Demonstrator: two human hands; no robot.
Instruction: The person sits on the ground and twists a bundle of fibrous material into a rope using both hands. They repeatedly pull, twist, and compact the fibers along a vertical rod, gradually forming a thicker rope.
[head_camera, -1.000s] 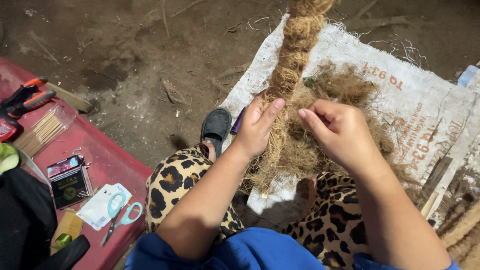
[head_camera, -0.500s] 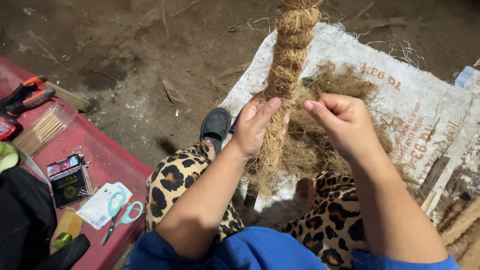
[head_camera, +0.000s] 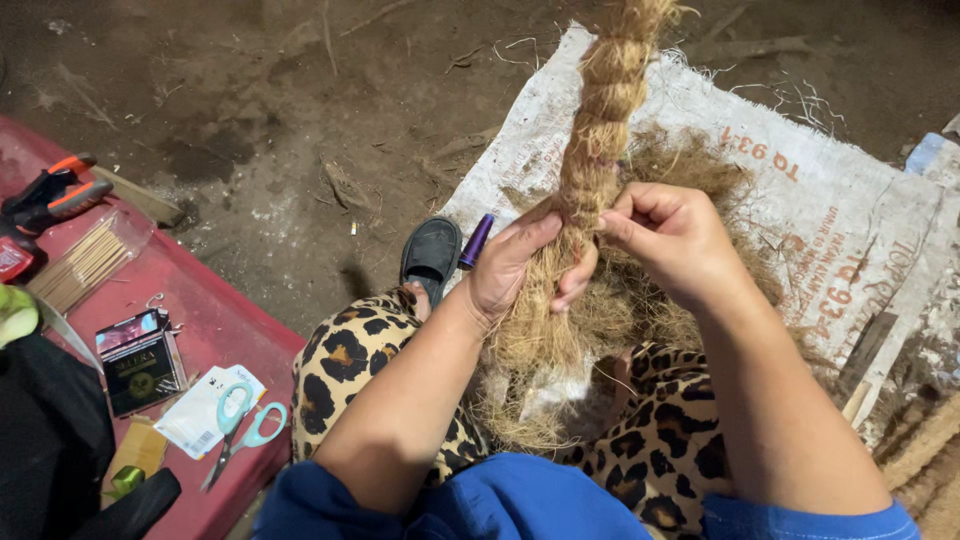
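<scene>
A packed dirt floor, littered with twigs and stray fibres, lies under a person seated in leopard-print trousers. A printed woven sack, frayed at its edges, is spread beneath the work. At the centre, the left hand is wrapped around a thick, coarse twisted fibre rope where its plaits give way to a loose, shaggy tail; the right hand pinches strands just beside it, fingers curled, though what they hold is hard to make out. Loose fibre is heaped behind the grip. Well to the left of it, a red surface carries teal-handled scissors, a clear packet of thin sticks, and a small dark box.
</scene>
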